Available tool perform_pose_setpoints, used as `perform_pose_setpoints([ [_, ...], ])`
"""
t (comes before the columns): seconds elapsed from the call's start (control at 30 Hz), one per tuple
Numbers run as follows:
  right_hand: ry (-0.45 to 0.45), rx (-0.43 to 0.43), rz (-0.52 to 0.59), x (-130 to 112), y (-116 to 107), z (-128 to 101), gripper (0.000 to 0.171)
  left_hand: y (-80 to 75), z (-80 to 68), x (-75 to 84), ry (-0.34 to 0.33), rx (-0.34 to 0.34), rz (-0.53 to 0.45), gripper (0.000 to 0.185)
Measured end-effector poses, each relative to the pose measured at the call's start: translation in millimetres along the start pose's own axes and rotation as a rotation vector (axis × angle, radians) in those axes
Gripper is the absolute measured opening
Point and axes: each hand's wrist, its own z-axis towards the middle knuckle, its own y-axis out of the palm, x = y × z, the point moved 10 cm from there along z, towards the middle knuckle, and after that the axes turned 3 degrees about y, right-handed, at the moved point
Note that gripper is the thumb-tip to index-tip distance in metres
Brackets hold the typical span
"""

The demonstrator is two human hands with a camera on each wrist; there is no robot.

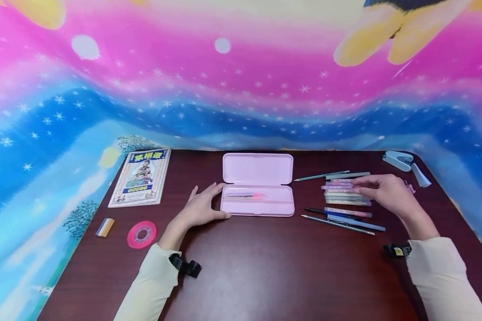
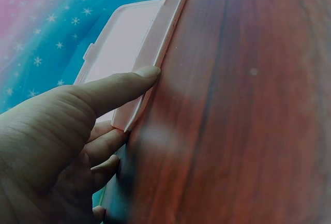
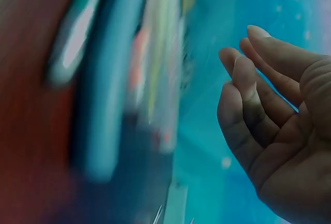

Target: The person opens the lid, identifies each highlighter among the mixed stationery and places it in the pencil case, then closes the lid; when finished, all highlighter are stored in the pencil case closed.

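An open pink pencil case (image 1: 258, 208) lies mid-table with its lid (image 1: 258, 169) folded back and a few slim pens (image 1: 245, 195) in its rear compartment. My left hand (image 1: 201, 207) holds the case's left end; in the left wrist view, the thumb (image 2: 124, 87) presses its front edge and the fingers lie at its end. Over the row of pastel pens (image 1: 341, 194) on the right hovers my right hand (image 1: 385, 191). The right wrist view shows its fingers loosely bent, with nothing between thumb and fingertips; the pens beside it are blurred.
Pencils (image 1: 337, 224) and more pens lie nearer me. A light blue stapler (image 1: 397, 160) stands at the back right. To the left are a book (image 1: 140, 176), a pink tape roll (image 1: 132, 236) and an eraser (image 1: 105, 227). Patterned cloth (image 1: 241, 98) borders the table.
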Motion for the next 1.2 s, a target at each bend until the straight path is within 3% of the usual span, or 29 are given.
perform_pose_setpoints([
  [0.23, 0.034, -0.051, 0.012, 35.2, 6.9, -10.2, 0.037, -3.6, -7.2, -8.8, -0.022, 0.012, 0.013, 0.096],
  [0.53, 0.064, -0.128, -0.010, 59.6, 18.7, -29.7, 0.032, 1.2, -1.3, -4.4, 0.001, 0.005, 0.008, 0.097],
  [0.93, 0.020, -0.128, -0.040, 53.0, 24.8, -28.9, 0.026, 1.0, 5.3, 0.2, 0.018, 0.001, 0.010, 0.096],
  [1.2, -0.020, -0.110, -0.105, 45.9, 27.3, -24.4, 0.012, 0.5, 3.6, 0.8, 0.014, -0.007, 0.018, 0.095],
])
